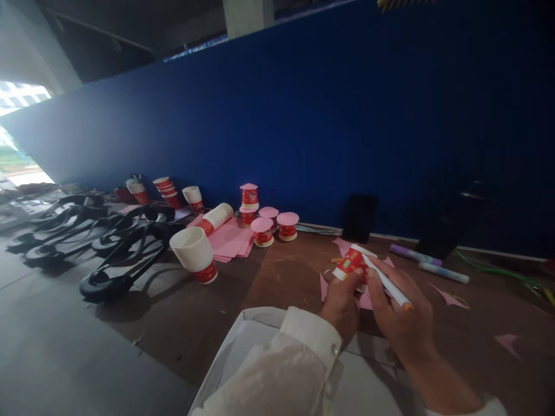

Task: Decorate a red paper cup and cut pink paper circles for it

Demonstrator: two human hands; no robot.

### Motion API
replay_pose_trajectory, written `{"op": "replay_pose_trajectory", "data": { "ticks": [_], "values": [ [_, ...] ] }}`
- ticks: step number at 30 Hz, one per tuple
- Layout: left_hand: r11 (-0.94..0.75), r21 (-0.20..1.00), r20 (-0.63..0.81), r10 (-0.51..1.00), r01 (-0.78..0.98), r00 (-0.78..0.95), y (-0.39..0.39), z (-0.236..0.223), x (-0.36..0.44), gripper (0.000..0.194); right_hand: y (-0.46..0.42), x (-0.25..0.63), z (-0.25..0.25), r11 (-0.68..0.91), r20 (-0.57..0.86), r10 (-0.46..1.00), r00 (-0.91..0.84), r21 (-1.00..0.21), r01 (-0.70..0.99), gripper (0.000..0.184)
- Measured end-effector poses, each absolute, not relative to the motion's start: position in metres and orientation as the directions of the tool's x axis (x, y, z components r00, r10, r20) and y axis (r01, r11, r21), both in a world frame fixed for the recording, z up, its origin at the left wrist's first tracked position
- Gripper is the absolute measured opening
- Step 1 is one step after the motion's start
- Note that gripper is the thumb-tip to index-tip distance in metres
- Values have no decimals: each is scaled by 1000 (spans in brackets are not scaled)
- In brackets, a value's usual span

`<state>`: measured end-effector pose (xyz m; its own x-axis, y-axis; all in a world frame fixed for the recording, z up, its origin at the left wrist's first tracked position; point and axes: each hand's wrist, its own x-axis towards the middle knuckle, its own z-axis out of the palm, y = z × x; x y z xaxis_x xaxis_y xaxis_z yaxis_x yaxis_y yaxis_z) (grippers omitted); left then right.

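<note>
My left hand point(344, 306) grips a red paper cup point(352, 263) with a white rim, tilted on its side above the table. In my right hand point(405, 309) is a white marker point(388, 283) with an orange end, its other end close against the cup. Whether the tip touches the cup is hidden by my fingers. Beneath the hands lie pink paper scraps point(366, 300). To the right of them rest a purple marker point(415, 254) and a white-and-blue marker point(444, 272).
Upside-down red cups with pink paper discs point(262, 226) stand at the middle back. Left of them are pink sheets point(228, 242), a stack of white paper cups point(193, 251) and several black headsets point(130, 266). A blue partition point(281, 127) rises behind; a dark phone-like slab point(359, 216) leans there.
</note>
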<state>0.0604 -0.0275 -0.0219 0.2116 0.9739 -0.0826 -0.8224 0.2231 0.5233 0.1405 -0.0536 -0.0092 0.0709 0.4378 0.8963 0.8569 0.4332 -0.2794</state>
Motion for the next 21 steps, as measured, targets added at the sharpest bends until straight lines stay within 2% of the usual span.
{"op": "replay_pose_trajectory", "data": {
  "ticks": [11, 21],
  "values": [
    [209, 515, -59, 976, -831, 209, -24, -30, 63, 40, -53, 141, -9, 407, 881, 465, 87, -300, 863, 29],
    [201, 525, -42, 977, -827, 211, -24, -31, 63, 42, -53, 140, -9, 394, 891, 449, 75, -272, 878, 28]
  ]
}}
